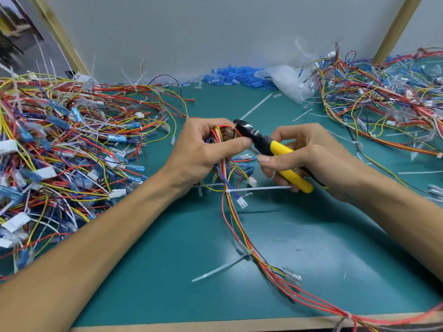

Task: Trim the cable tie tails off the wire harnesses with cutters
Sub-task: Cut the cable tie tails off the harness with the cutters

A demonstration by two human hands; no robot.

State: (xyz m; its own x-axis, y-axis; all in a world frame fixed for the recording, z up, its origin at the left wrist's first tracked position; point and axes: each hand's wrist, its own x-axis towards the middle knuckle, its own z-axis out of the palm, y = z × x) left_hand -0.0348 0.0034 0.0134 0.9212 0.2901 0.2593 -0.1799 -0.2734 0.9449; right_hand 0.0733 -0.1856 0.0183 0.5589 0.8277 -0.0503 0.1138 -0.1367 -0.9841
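My left hand (203, 149) grips a bundle of red, yellow, blue and white wires, the wire harness (242, 226), at the middle of the green mat. My right hand (309, 161) holds the yellow-handled cutters (271, 149). The black jaws sit at the top of the bundle, right by my left fingertips, against a cable tie there. Lower on the harness a white cable tie tail (261, 188) sticks out to the right. Another tie tail (218, 269) juts left further down. The harness trails toward the front right edge.
A large pile of harnesses (60, 149) fills the left side. Another pile (383, 97) lies at the back right. Blue connector sleeves (235, 76) and a clear plastic bag (292, 85) sit by the back wall. Cut tie tails (256, 106) lie scattered on the green mat (167, 271).
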